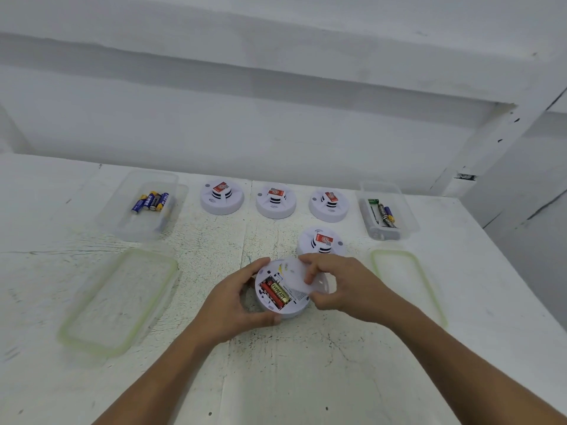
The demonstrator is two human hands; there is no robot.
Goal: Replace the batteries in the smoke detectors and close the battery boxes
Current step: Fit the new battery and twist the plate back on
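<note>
A white smoke detector (293,309) lies upside down near the table's middle, its battery bay showing red and gold batteries (275,292). My left hand (236,299) grips its left rim. My right hand (340,286) pinches the round white back cover (299,276), held tilted over the detector's right half. Several more detectors stand face up: one (322,242) just behind my hands and three in a row behind it (221,197), (276,201), (329,204).
A clear box (122,216) at back left holds several blue and gold batteries (151,202). Another clear box (408,220) at back right holds a few batteries (383,211). Green-rimmed lids lie at left (118,302) and right (409,283). A wall runs behind the table.
</note>
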